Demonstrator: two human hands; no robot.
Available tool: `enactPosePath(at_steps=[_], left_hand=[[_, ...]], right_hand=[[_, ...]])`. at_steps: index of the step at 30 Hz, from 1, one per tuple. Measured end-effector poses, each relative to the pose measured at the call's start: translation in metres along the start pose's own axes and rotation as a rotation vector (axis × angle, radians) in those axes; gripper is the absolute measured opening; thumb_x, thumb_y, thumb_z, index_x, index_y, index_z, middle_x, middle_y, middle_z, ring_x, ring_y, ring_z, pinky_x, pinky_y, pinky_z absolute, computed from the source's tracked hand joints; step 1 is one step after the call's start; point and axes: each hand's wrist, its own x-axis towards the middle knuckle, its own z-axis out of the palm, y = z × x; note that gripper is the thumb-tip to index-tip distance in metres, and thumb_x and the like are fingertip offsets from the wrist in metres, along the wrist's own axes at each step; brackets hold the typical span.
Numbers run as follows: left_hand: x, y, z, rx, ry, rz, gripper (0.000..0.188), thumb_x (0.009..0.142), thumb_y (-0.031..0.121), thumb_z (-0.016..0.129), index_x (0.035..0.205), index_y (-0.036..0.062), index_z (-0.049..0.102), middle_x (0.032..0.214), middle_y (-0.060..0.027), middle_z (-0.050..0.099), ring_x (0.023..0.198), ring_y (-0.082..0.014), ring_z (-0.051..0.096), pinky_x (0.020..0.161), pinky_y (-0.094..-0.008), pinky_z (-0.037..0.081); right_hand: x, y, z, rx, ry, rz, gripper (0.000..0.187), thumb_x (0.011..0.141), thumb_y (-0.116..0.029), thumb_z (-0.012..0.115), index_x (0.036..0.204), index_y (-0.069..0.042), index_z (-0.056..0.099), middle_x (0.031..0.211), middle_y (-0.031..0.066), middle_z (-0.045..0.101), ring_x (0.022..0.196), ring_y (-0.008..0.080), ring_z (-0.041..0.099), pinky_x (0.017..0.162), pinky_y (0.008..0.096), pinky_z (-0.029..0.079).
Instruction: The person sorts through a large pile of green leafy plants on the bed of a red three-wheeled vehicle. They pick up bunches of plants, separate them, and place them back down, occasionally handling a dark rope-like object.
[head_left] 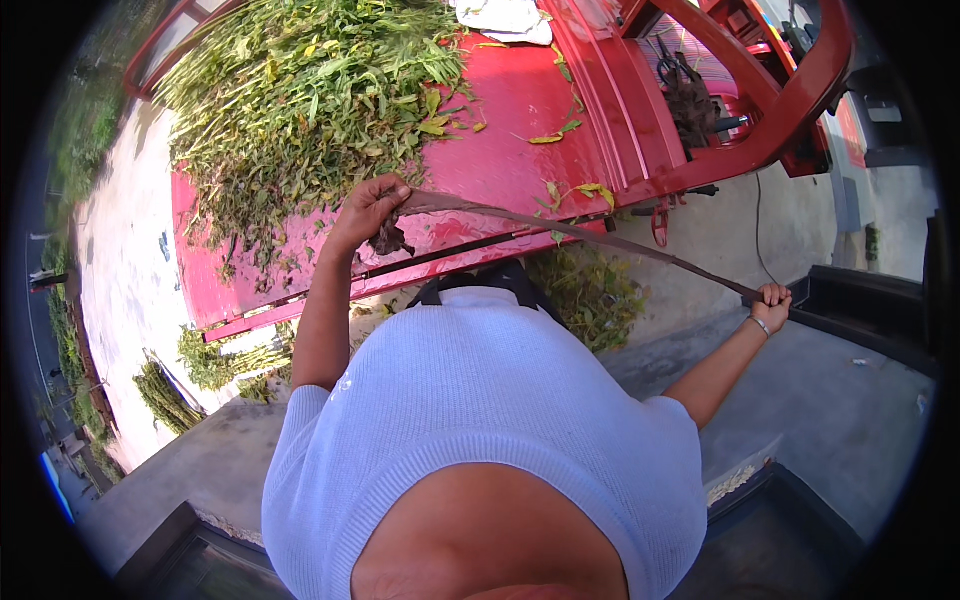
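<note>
A long brown strip of cloth [590,235] is stretched between my two hands, sloping down to the right. My left hand [370,208] is closed on its left end, over the red truck bed [520,110], and a crumpled bit of the cloth hangs below the fingers. Far out to the right, my right hand [770,306] grips the other end in a fist. Beyond my left hand lies a big heap of cut leafy stalks [320,110], green with brown, wilted leaves toward the near side.
The red metal frame of the vehicle [740,150] rises at the right, with dark cloth [692,108] inside it. A white bag [505,18] sits at the far side. More stalks lie on the ground, in a bundle [165,395] at left and a pile [590,295] beside me.
</note>
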Motion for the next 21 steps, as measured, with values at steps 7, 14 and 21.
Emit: enactPosePath(at_steps=[7, 14, 21], left_hand=[[-0.009, 0.017, -0.033, -0.209, 0.176, -0.167, 0.014, 0.093, 0.017, 0.051, 0.085, 0.0064, 0.055, 0.061, 0.0031, 0.051, 0.051, -0.0052, 0.048, 0.047, -0.0187, 0.038], [-0.015, 0.022, -0.007, -0.342, -0.065, -0.083, 0.013, 0.093, 0.014, 0.05, 0.092, 0.0026, 0.056, 0.07, -0.005, 0.062, 0.064, -0.0104, 0.058, 0.059, -0.0228, 0.047], [0.004, 0.041, 0.02, -0.316, -0.251, -0.052, 0.014, 0.091, 0.013, 0.051, 0.091, -0.0001, 0.056, 0.075, -0.0068, 0.063, 0.07, -0.0123, 0.059, 0.067, -0.0245, 0.047]], right_hand=[[-0.021, 0.014, -0.066, -0.944, 0.493, 0.122, 0.034, 0.091, -0.035, 0.048, 0.077, -0.004, 0.052, 0.069, 0.0072, 0.051, 0.057, 0.0179, 0.049, 0.05, 0.0296, 0.041], [-0.095, 0.215, 0.032, -1.845, -0.403, 0.117, 0.028, 0.077, -0.013, 0.067, 0.1, -0.001, 0.059, 0.081, 0.0134, 0.064, 0.075, 0.0207, 0.064, 0.068, 0.0318, 0.05], [-0.217, 0.389, 0.269, -1.078, -1.219, 0.098, 0.04, 0.073, 0.002, 0.065, 0.111, -0.006, 0.058, 0.102, 0.0099, 0.057, 0.063, 0.0123, 0.057, 0.057, 0.0255, 0.047]])
